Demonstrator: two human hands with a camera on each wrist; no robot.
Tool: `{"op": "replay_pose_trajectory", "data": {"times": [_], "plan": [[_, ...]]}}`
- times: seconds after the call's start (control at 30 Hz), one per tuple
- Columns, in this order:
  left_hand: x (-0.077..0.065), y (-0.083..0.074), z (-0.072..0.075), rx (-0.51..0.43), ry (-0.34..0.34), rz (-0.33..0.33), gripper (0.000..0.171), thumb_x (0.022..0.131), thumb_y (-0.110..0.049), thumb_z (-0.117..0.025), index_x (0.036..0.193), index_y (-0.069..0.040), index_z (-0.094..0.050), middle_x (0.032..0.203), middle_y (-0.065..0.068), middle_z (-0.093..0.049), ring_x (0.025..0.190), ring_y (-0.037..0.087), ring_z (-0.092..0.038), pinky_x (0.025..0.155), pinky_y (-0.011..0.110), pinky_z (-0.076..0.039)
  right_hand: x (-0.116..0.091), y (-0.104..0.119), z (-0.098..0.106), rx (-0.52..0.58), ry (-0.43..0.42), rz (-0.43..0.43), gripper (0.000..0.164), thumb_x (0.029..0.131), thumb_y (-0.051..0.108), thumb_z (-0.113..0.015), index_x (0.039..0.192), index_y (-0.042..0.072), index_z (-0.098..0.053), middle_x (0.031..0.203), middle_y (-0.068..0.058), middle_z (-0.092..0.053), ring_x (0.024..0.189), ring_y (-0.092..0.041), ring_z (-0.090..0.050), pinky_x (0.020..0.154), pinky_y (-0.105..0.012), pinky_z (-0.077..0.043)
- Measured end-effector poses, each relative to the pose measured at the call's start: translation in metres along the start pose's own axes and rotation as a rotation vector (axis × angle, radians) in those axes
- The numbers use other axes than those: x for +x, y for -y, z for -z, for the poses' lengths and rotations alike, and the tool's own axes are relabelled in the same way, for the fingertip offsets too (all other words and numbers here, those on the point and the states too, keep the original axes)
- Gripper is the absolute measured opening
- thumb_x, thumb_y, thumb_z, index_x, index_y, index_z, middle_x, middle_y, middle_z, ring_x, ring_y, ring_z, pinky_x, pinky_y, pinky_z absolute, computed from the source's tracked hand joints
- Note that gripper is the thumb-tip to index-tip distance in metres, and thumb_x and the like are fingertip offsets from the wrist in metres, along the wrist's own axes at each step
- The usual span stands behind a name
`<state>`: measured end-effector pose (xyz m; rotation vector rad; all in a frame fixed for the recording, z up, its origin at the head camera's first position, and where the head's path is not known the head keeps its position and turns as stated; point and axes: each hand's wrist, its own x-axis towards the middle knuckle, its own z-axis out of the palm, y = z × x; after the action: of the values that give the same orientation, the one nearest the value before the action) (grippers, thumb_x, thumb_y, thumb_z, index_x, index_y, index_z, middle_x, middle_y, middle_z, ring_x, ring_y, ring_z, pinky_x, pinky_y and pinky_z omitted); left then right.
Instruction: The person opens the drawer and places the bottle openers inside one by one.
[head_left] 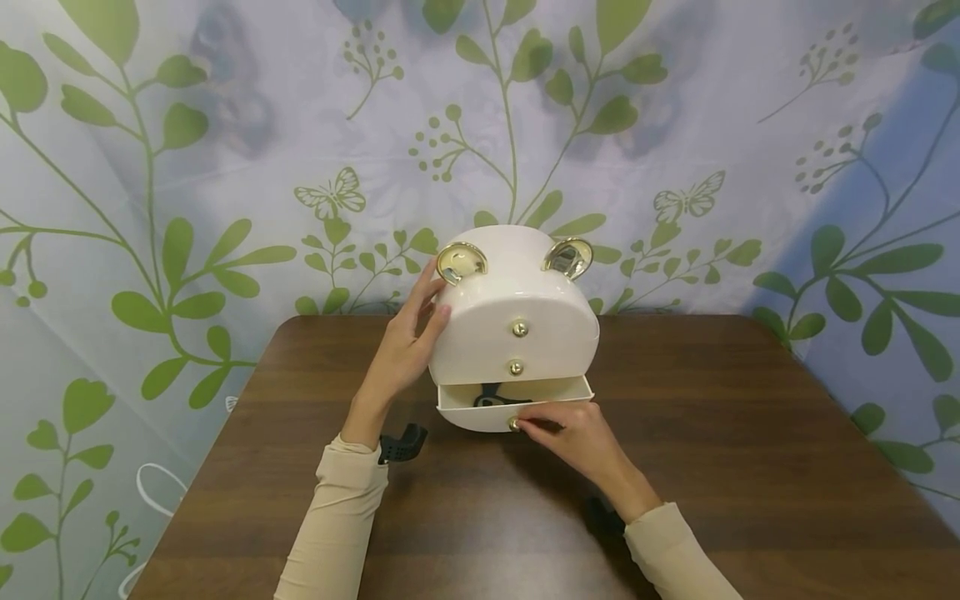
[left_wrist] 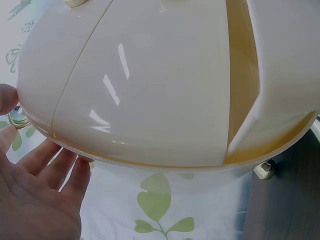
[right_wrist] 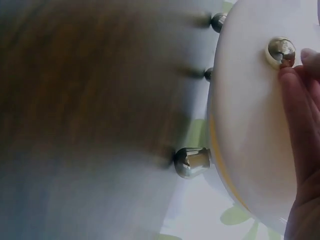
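A white rounded storage box point(head_left: 517, 333) with gold bear-like ears stands on the table, its lowest drawer point(head_left: 480, 418) pulled partly out. Inside that drawer a dark object point(head_left: 491, 396) shows; its kind cannot be made out. My right hand point(head_left: 573, 433) pinches the drawer's gold knob point(right_wrist: 280, 51) between thumb and fingers. Against the box's left side, by the left ear point(head_left: 461, 260), rests my left hand point(head_left: 405, 346), thumb towards the front. In the left wrist view its fingers point(left_wrist: 57, 167) touch the box's curved edge and look fairly straight.
The brown wooden table point(head_left: 712, 442) extends on both sides of the box. A leaf-patterned cloth point(head_left: 525, 125) hangs behind it. Short metallic feet point(right_wrist: 192, 162) lift the box off the tabletop. A white cable point(head_left: 153, 492) loops beside the table's left edge.
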<state>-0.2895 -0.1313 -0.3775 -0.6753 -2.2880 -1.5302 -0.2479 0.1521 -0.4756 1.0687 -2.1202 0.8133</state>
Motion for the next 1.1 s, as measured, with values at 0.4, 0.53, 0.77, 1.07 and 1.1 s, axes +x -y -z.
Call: {"op": "replay_pose_trajectory", "data": {"times": [0.4, 0.53, 0.77, 1.07, 1.1], "plan": [[-0.0005, 0.0008, -0.0009, -0.011, -0.004, -0.003, 0.066, 0.110, -0.028, -0.051, 0.165, -0.041, -0.018, 0.158, 0.006, -0.046, 0.149, 0.020, -0.041, 0.126, 0.040, -0.031, -0.0024, 0.0023, 0.0001, -0.020, 0.042, -0.040, 0.018, 0.074, 0.010, -0.093, 0.087, 0.016, -0.081, 0.084, 0.011, -0.077, 0.073, -0.001, -0.071, 0.067, -0.017, -0.059], [-0.0001, 0.0024, -0.0010, -0.016, -0.005, -0.009, 0.065, 0.110, -0.028, -0.051, 0.165, -0.041, -0.018, 0.158, 0.005, -0.046, 0.149, 0.020, -0.041, 0.126, 0.039, -0.031, -0.0024, 0.0031, -0.0005, -0.006, 0.062, -0.086, 0.016, 0.076, 0.013, -0.093, 0.086, 0.017, -0.081, 0.083, 0.011, -0.077, 0.073, -0.001, -0.072, 0.067, -0.015, -0.059], [-0.0002, 0.0017, -0.0003, -0.022, -0.001, -0.005, 0.065, 0.110, -0.029, -0.051, 0.164, -0.043, -0.018, 0.158, 0.004, -0.046, 0.149, 0.019, -0.040, 0.126, 0.040, -0.030, 0.0007, 0.0046, -0.0036, -0.018, 0.062, -0.136, 0.015, 0.078, 0.014, -0.092, 0.087, 0.017, -0.081, 0.082, 0.011, -0.077, 0.074, 0.000, -0.072, 0.067, -0.015, -0.059], [-0.0009, -0.0003, 0.0000, -0.014, -0.001, 0.000, 0.066, 0.110, -0.029, -0.051, 0.164, -0.043, -0.018, 0.158, 0.004, -0.046, 0.149, 0.019, -0.041, 0.126, 0.040, -0.030, 0.0035, 0.0051, -0.0069, -0.036, 0.045, -0.200, 0.013, 0.079, 0.015, -0.091, 0.088, 0.016, -0.082, 0.084, 0.009, -0.078, 0.075, -0.002, -0.073, 0.067, -0.019, -0.061], [-0.0010, -0.0004, -0.0002, -0.015, 0.000, 0.001, 0.065, 0.110, -0.029, -0.051, 0.164, -0.043, -0.018, 0.158, 0.004, -0.046, 0.149, 0.019, -0.041, 0.126, 0.039, -0.030, 0.0033, 0.0048, -0.0074, -0.035, 0.040, -0.204, 0.013, 0.079, 0.014, -0.091, 0.088, 0.016, -0.082, 0.084, 0.008, -0.078, 0.074, -0.002, -0.073, 0.067, -0.018, -0.061]]}}
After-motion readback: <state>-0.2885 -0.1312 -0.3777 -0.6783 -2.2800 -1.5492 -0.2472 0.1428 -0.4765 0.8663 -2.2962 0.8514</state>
